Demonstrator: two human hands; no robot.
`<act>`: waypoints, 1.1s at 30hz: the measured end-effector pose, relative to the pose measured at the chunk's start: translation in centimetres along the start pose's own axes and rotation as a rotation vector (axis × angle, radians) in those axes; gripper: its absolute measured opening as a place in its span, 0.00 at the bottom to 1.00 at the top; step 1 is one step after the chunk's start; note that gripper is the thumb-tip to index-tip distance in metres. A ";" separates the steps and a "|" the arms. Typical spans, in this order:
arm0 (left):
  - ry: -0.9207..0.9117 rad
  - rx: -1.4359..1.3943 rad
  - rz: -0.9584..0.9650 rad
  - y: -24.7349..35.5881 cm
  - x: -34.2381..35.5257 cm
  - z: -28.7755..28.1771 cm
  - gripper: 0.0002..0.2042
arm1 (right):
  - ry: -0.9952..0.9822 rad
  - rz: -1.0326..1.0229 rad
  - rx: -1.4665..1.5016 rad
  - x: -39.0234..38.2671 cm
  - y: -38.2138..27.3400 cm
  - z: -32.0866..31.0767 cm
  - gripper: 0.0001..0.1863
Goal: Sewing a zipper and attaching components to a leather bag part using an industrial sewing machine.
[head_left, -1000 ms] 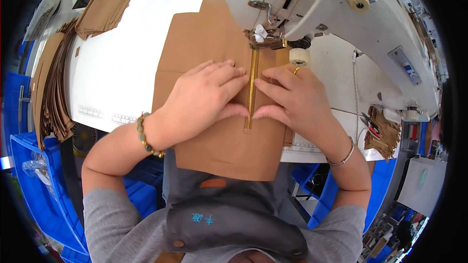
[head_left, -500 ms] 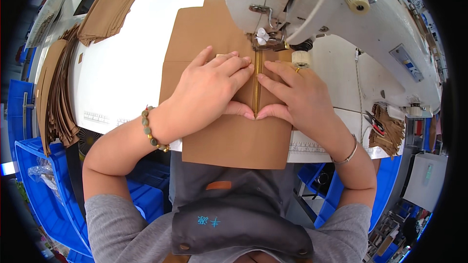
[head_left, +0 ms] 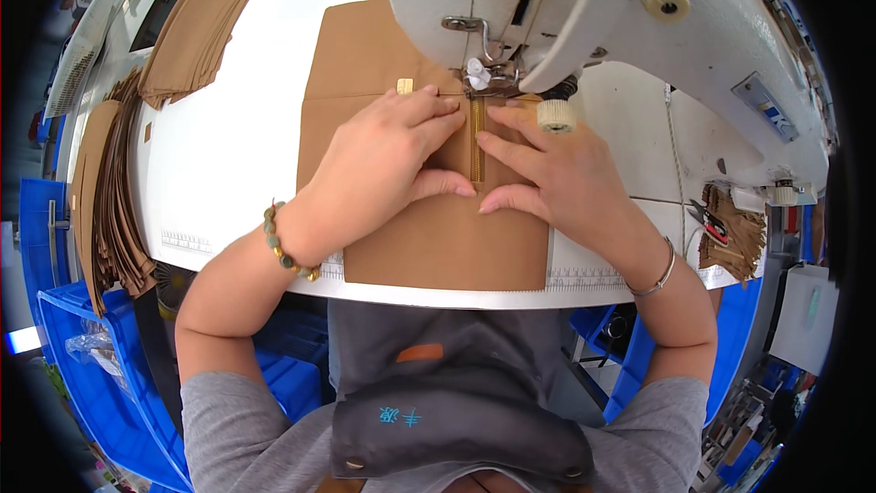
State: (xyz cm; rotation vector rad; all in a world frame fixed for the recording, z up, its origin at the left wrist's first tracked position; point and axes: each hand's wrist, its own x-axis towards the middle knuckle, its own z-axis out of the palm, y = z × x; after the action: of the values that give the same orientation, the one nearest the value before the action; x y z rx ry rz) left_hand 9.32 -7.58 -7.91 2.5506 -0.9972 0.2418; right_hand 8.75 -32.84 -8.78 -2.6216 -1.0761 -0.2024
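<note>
A flat brown fabric panel [head_left: 447,251] lies on the white table under the head of a sewing machine [head_left: 493,18]. A gold-toothed zipper [head_left: 476,141] runs down its middle, its far end under the presser foot [head_left: 479,79]. My left hand [head_left: 392,151] rests flat on the panel left of the zipper, fingers stretched out. To the zipper's right, my right hand [head_left: 552,160] presses the panel with spread fingers. Both thumbs point inward near the zipper's near end. A small pale tab [head_left: 405,86] shows just beyond my left fingers.
Stacked brown pieces [head_left: 205,32] lie at the far left; more brown strips [head_left: 119,201] hang over the left edge. Red-handled snips [head_left: 710,224] lie on brown scraps [head_left: 735,233] at right. Blue bins [head_left: 100,347] stand below the table. The machine's arm spans the far right.
The panel and zipper have slid away from me, further under the machine, with both hands still on them. My thumbs, close together before, are now slightly farther from the zipper's end.
</note>
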 end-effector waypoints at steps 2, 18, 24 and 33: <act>-0.001 -0.026 0.002 0.5 -0.6 0.0 0.34 | 0.042 -0.042 0.046 -0.3 -0.2 -0.2 0.33; -0.012 -0.003 -0.007 0.7 -0.1 0.3 0.34 | 0.089 -0.018 0.073 0.1 -0.5 0.3 0.31; -0.016 -0.003 -0.021 0.4 0.2 0.3 0.32 | 0.166 -0.037 0.102 0.7 0.2 0.4 0.28; -0.120 -0.133 -0.047 1.8 -1.6 -1.4 0.39 | 0.162 -0.034 0.171 0.4 0.1 0.1 0.19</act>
State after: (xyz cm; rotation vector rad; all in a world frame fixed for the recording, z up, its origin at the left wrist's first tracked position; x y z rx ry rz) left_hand 6.86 -7.26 -6.62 2.4877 -0.9604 0.0089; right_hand 9.11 -32.59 -8.81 -2.3927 -1.0349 -0.3099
